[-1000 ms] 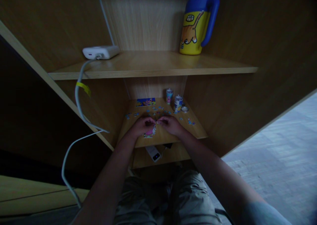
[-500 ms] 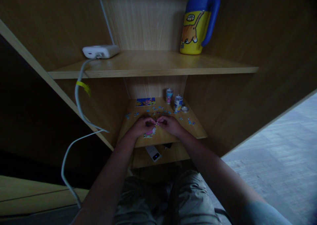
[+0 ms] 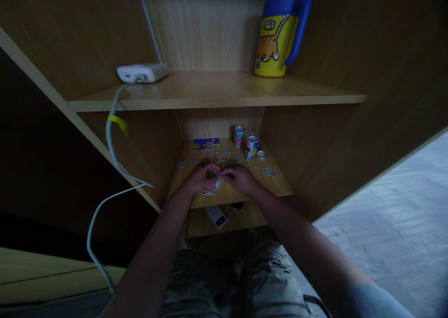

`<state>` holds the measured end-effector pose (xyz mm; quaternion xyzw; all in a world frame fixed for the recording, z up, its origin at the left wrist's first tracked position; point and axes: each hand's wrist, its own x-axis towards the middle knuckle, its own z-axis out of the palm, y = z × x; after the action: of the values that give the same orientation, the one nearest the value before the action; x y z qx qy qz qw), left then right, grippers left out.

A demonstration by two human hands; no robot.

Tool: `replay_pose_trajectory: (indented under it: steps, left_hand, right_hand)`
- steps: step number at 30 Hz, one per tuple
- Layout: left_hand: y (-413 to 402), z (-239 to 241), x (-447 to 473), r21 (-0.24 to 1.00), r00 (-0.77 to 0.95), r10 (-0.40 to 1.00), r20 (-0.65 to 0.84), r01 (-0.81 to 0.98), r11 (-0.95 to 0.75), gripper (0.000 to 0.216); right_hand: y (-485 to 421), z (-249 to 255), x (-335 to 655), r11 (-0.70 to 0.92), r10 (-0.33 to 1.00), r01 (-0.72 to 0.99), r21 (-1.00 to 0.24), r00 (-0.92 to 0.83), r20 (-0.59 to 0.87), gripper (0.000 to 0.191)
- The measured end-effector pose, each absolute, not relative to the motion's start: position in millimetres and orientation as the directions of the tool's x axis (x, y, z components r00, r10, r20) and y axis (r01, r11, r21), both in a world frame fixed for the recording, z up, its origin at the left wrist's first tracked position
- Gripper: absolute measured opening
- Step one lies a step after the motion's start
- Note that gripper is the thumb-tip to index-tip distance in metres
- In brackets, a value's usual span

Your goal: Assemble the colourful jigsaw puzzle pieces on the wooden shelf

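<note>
My left hand (image 3: pixel 203 177) and my right hand (image 3: pixel 240 178) meet fingertip to fingertip above the lower shelf. The right thumb and forefinger pinch a small jigsaw piece, mostly hidden by the fingers. My left hand is curled, thumb and forefinger closed near the same spot; what they grip is too small to make out. Just below the fingers lies a partly joined jigsaw (image 3: pixel 211 187) with pink and white areas, partly covered by the left hand. Loose jigsaw pieces (image 3: pixel 224 159) are scattered beyond the hands, with more pieces (image 3: pixel 270 172) to the right.
At the back lie a colourful picture card (image 3: pixel 206 144) and two small printed cans, one rear (image 3: pixel 239 136), one nearer (image 3: pixel 251 146), beside a round lid (image 3: pixel 261 154). Overhead, the upper shelf (image 3: pixel 217 102) bears a mug (image 3: pixel 276 42) and a white charger (image 3: pixel 143 73) with a hanging cable.
My right fingertips have shifted slightly, and the small piece seen between both hands is now mostly hidden, nearer the joined jigsaw. The left hand has hardly moved.
</note>
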<state>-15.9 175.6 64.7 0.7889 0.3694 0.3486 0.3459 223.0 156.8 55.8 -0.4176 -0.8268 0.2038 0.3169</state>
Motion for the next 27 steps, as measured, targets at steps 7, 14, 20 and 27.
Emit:
replay_pose_trajectory:
  steps: [7,14,20,27]
  left_hand:
    - [178.1,59.7,-16.2,0.801,0.487,0.823,0.293,0.344,-0.490,0.025]
    - [180.5,56.9,-18.2,0.776,0.506,0.810,0.296,0.367,-0.513,0.023]
    - [178.8,60.5,-17.7,0.776,0.516,0.808,0.285,0.371,-0.510,0.021]
    - [177.2,61.7,-17.0,0.783,0.473,0.830,0.296,0.377,-0.494,0.019]
  right_hand:
    - [153.7,59.5,219.4,0.565,0.825,0.634,-0.528,-0.443,0.351,0.007]
    - [149.5,63.8,217.5,0.561,0.828,0.658,-0.502,-0.445,0.342,0.005]
    - [148.3,64.8,217.9,0.565,0.825,0.660,-0.495,-0.451,0.340,0.007]
    - [149.0,64.8,217.9,0.519,0.854,0.715,-0.469,-0.404,0.329,0.021]
